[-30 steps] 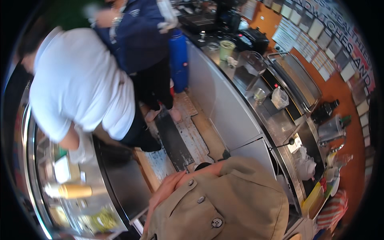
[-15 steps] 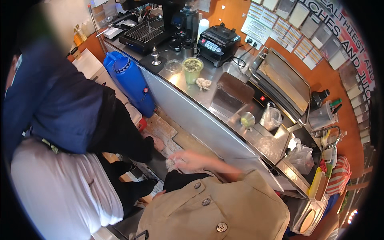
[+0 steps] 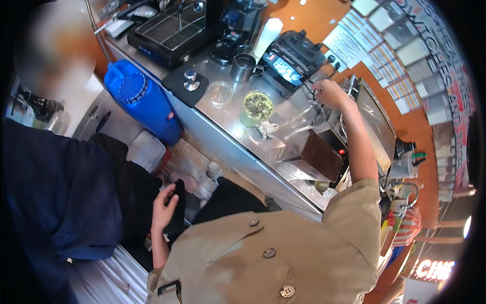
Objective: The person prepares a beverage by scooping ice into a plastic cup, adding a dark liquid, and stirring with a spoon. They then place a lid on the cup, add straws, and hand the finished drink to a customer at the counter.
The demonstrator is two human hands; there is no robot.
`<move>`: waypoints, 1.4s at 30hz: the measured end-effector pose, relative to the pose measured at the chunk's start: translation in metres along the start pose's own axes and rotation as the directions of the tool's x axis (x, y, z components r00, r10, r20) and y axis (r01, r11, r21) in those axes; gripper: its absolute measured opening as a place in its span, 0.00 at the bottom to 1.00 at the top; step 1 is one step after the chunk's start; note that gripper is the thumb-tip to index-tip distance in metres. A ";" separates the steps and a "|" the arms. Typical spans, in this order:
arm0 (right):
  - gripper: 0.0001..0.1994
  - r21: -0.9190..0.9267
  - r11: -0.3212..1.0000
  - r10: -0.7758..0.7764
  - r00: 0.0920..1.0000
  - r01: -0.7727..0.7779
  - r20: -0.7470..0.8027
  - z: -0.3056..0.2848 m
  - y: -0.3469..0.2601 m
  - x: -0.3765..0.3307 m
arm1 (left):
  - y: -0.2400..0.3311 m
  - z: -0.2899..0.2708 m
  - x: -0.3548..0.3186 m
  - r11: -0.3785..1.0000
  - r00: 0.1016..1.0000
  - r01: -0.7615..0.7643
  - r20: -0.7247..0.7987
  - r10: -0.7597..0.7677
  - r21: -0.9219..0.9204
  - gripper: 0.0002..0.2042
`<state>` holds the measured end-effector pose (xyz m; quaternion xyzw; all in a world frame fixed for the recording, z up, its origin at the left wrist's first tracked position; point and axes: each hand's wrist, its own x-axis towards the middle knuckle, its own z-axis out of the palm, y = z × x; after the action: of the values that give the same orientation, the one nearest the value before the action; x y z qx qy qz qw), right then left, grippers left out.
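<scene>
A narrow work aisle beside a steel table [image 3: 238, 147]. A co-worker in a dark blue top [image 3: 55, 202] stands close on the left, leaving little room; a turn of the body could bump them. On the table, largest to smallest: an espresso machine [image 3: 169, 30], a blender base [image 3: 291, 63], a dark open bin [image 3: 316, 154], a green-filled cup [image 3: 257, 107], a clear plastic pitcher [image 3: 304, 119], a crumpled cloth [image 3: 266, 129]. The right hand [image 3: 329, 93] reaches over the pitcher toward the blender's cord; whether its fingers grasp anything cannot be told. A careless pull could tip the pitcher or the cup nearby. The left hand [image 3: 164, 205] hangs free, fingers loosely open, holding nothing.
</scene>
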<state>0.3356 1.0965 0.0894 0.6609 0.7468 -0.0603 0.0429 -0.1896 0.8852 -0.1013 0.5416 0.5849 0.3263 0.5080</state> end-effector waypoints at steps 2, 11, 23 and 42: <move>0.15 0.042 0.999 -0.011 0.998 0.008 0.067 -0.012 -0.015 0.021 | 0.014 0.000 0.017 0.964 0.995 0.010 -0.093 -0.036 -0.267 0.16; 0.16 0.278 0.666 -0.742 0.653 0.692 0.150 -0.103 -0.165 0.107 | 0.123 -0.065 0.109 0.717 0.734 -0.463 -0.679 -0.019 -0.520 0.20; 0.15 -0.153 0.618 -0.779 0.627 0.771 0.017 -0.118 -0.468 0.279 | 0.102 -0.102 0.071 0.783 0.760 -0.441 -0.646 0.065 -0.439 0.39; 0.40 0.099 0.987 0.158 0.631 -0.127 -0.760 -0.133 -0.547 0.668 | 0.079 -0.143 0.156 0.846 0.545 -0.273 -0.798 -0.257 -0.459 0.34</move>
<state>-0.2868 1.7071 0.1432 0.6817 0.6392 0.2146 -0.2840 -0.2854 1.0758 -0.0259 0.1578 0.6369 0.6952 0.2936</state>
